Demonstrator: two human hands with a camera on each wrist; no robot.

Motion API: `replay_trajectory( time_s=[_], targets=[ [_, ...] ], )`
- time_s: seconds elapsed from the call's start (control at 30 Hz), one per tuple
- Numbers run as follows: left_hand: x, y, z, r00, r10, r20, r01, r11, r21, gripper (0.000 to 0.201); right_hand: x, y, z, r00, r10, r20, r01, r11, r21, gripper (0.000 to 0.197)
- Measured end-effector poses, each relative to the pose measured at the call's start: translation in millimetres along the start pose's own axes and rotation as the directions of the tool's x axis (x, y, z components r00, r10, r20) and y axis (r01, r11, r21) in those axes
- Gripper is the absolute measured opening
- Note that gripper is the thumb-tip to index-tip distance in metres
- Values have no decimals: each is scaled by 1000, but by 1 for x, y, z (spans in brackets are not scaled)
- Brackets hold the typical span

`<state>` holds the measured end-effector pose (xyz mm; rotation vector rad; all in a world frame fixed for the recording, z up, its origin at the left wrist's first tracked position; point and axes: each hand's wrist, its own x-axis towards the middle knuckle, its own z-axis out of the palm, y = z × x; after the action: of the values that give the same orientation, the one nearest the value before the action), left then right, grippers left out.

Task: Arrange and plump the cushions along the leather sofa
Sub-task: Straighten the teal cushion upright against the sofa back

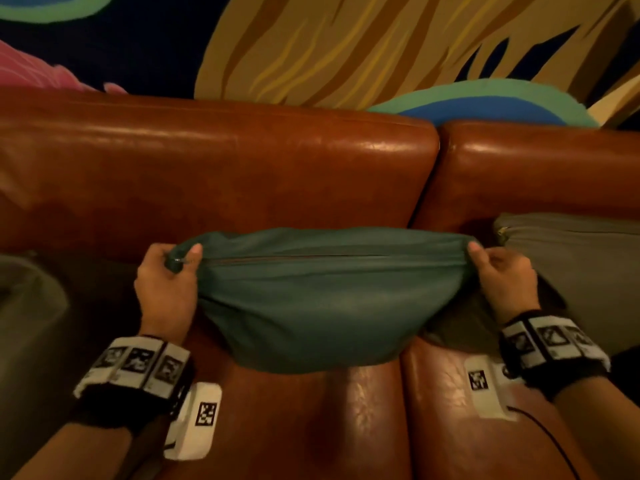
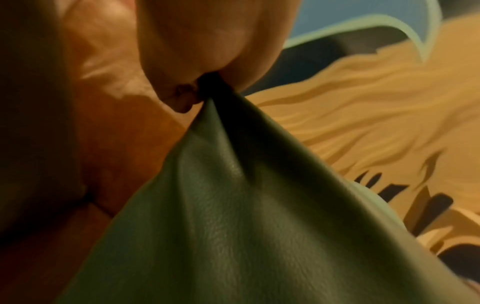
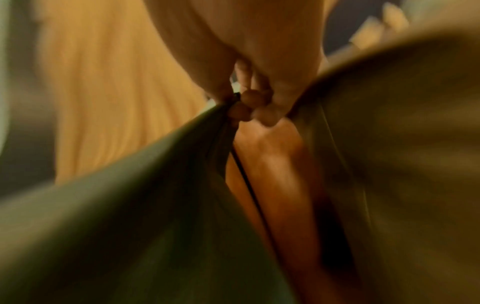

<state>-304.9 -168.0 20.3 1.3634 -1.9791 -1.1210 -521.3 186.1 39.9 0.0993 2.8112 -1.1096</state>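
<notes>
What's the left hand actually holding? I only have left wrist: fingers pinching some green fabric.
Observer: A corner of a green cushion, held up over the brown sofa.
Operator: Right hand doing anything?
Observer: The right hand pinches the opposite corner, so the cushion is stretched between both.
Operator: Other cushions nearby?
Observer: Yes, a grey cushion sits on the seat just to the right, against the backrest.
</notes>
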Motion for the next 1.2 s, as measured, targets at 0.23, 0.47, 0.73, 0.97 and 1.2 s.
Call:
replay_trajectory(
  time_s=[0.23,0.47,0.73,0.97,1.2],
  targets=[
    [1,10,-5,997,39,71,-44,996,73,31,0,5,-1,999,28,-39,-25,997,67,55],
    [-36,0,7,941,-260,219,340,743,-576,24,-32,7,30,942,244,231,-335,632,699,33],
    [-32,-12,-6,990,110,-92,-122,983,-140,30,-54,2,4,994,84,66,-107,770,629,6],
    [-20,-17,16,986,-141,86,152,978,-140,36,-45,14,19,959,275,72,-274,827,491,24],
    [-14,-25,4,998,-4,70,27,944,-330,23,-51,20,13,950,283,134,-296,672,679,14]
  ],
)
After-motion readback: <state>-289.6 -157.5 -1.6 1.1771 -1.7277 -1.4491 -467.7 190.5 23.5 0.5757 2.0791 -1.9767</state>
